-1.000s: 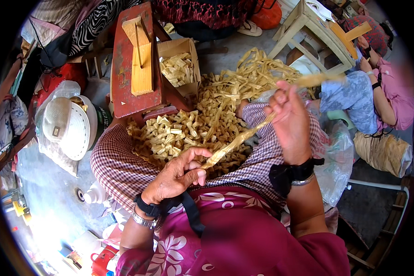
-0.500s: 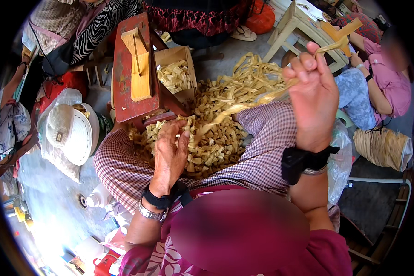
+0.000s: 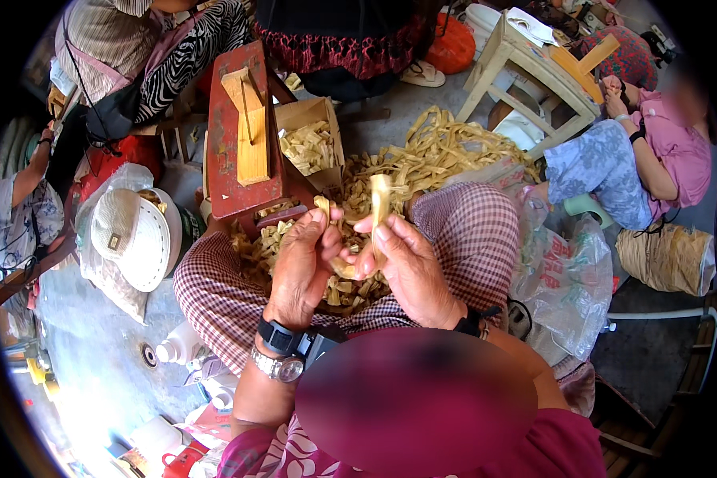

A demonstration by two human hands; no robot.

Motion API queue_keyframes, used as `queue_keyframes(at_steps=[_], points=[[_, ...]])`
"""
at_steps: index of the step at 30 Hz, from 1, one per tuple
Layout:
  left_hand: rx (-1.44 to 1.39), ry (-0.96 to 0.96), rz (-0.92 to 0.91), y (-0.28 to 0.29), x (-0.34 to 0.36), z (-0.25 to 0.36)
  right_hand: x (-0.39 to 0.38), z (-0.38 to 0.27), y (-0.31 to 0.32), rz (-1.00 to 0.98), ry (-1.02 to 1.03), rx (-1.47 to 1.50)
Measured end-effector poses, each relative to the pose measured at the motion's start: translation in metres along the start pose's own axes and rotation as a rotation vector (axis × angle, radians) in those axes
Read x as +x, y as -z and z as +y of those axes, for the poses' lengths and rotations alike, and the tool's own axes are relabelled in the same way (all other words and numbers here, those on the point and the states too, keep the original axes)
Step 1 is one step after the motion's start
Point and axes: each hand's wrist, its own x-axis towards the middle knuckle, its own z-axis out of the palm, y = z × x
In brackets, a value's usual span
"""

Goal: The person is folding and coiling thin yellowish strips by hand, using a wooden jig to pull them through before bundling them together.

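Observation:
Above my lap, both hands are close together on a pale yellow flat fibre strip (image 3: 380, 197). My right hand (image 3: 413, 269) pinches it between thumb and fingers, and one part stands upright above the fingertips. My left hand (image 3: 299, 263) holds another part, its tip poking up by the thumb. Between the hands the strip bends in a low curve. Below them lies a heap of small folded strip pieces (image 3: 346, 296) on the checked cloth over my legs. Loose long strips (image 3: 454, 143) pile up beyond my right knee.
A red bench (image 3: 229, 171) ahead carries a yellow wooden block (image 3: 252, 151) with a thin rod. Beside it stands a cardboard box (image 3: 338, 135) of folded pieces. A white hat (image 3: 147, 243) lies left, a clear plastic bag (image 3: 562, 279) right. Other people sit around.
My right hand has come down from high on the right, where it held the strip stretched out, to beside my left hand. My left hand has lifted slightly from the heap.

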Motion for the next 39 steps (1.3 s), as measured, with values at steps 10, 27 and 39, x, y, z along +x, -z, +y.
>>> queue_keyframes(at_steps=[10, 27, 39], points=[[0.635, 0.096, -0.128, -0.007, -0.034, 0.008, 0.009, 0.003, 0.011, 0.167, 0.513, -0.74], [1.678, -1.084, -0.244, -0.041, -0.043, 0.063, 0.046, -0.047, 0.003, -0.569, -0.112, -0.7], [0.996, -0.389, -0.059, -0.029, -0.039, 0.045, 0.043, -0.046, 0.019, -0.544, 0.166, -0.831]])
